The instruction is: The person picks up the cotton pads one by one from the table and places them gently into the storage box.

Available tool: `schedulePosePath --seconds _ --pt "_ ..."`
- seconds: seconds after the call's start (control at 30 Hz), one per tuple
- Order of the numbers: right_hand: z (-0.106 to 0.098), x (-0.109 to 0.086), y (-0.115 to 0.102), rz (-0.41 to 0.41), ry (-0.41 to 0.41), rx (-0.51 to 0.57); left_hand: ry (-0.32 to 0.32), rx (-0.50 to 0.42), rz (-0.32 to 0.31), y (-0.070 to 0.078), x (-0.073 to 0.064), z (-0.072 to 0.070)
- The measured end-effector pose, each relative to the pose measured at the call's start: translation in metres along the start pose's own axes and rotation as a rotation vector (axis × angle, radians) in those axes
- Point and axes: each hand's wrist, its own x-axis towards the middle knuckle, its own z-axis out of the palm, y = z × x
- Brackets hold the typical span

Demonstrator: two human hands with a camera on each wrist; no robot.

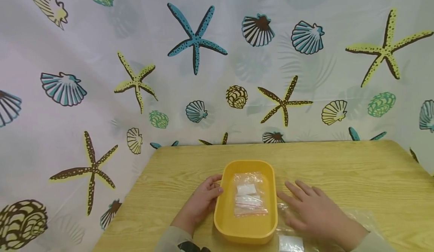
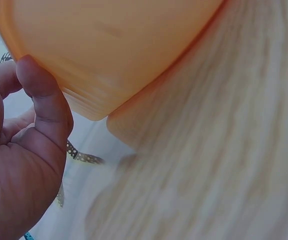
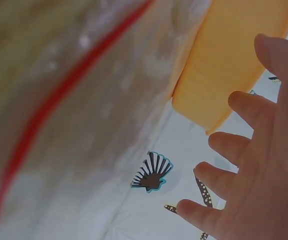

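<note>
A yellow plastic tray [image 1: 245, 229] sits on the table in the head view. Inside it lie clear zip bags [image 1: 251, 210] with white pieces in them. At the tray's left side my left hand [image 1: 201, 201] grips the rim, thumb on the edge and fingers outside; the left wrist view shows this hand [image 2: 31, 145] against the tray wall [image 2: 109, 45]. Fingers spread, my right hand [image 1: 313, 214] hovers by the tray's right side, over more clear bags. The right wrist view shows nothing held in that hand [image 3: 269, 150]. One bag there holds a white piece [image 1: 291, 243].
The wood-grain table [image 1: 356, 176] reaches back to a hanging curtain [image 1: 217, 105] printed with starfish and shells. Another clear bag [image 1: 364, 218] lies partly under the right forearm. A red-striped zip bag [image 3: 59, 95] looms blurred in the right wrist view.
</note>
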Motion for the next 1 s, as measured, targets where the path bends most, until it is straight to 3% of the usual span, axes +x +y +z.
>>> schedulePosePath --seconds 0.2,0.5,0.83,0.9,1.0 --pt "0.0 -0.013 -0.001 -0.029 -0.097 0.055 -0.008 -0.005 0.008 -0.001 0.0 0.0" --pt "0.003 -0.029 0.002 -0.081 -0.182 0.053 -0.004 -0.012 0.009 0.0 0.0 0.001" --pt "0.004 -0.033 0.001 0.012 -0.331 0.169 0.014 -0.014 0.002 -0.001 0.0 0.001" --pt "0.007 -0.034 0.004 -0.011 -0.313 0.165 0.015 -0.014 0.0 -0.001 0.0 0.002" --pt "0.013 -0.036 0.009 -0.092 -0.217 0.134 0.01 -0.018 -0.001 -0.001 0.001 0.002"
